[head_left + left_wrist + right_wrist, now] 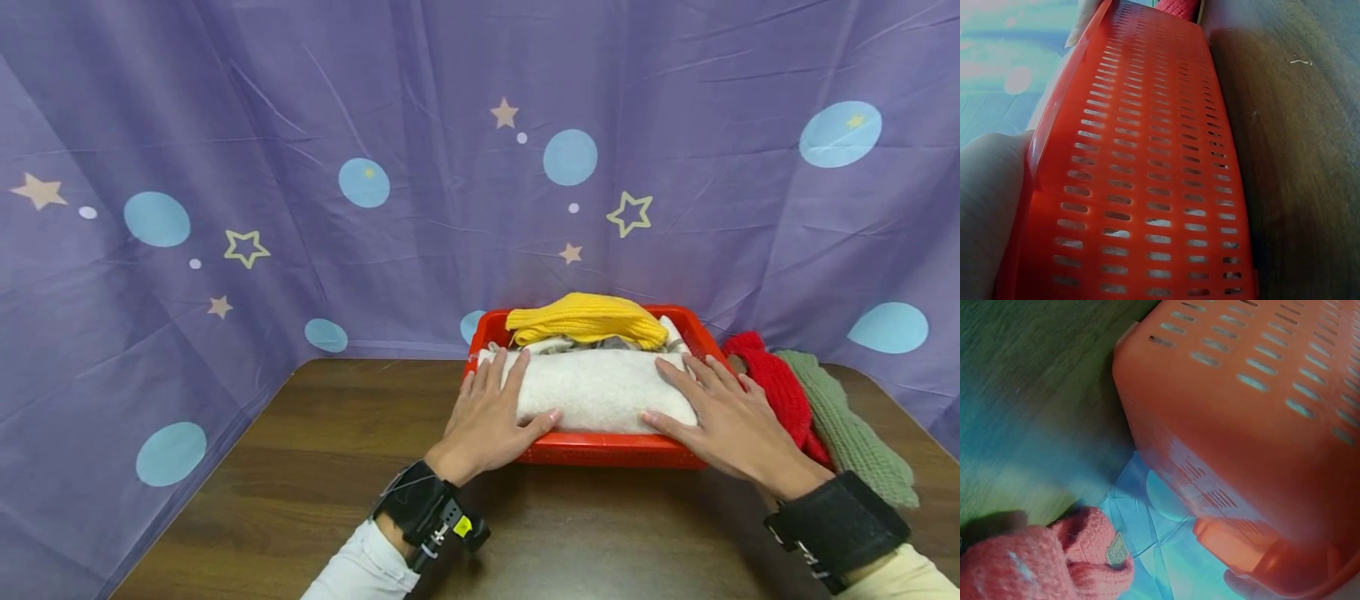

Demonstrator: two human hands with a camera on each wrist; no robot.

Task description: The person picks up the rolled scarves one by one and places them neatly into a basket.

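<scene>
A folded white fuzzy cloth [607,387] fills the front of a red plastic basket [615,450] with slotted sides. My left hand [486,421] rests on the cloth's left end, fingers spread and pointing away from me. At the other end lies my right hand [731,417], its fingers likewise outstretched over the cloth and the basket's side. Behind the cloth a yellow ribbed knit piece [588,321] lies on top of other white and grey fabric. The left wrist view shows the slotted basket wall [1147,162] and part of the left hand at its rim.
Right of the basket, a red knit piece [780,392] and a green knit piece [851,429] lie on the brown wooden table [360,417]. A small tag [1117,550] shows on the red knit. A purple curtain [450,267] hangs behind the table.
</scene>
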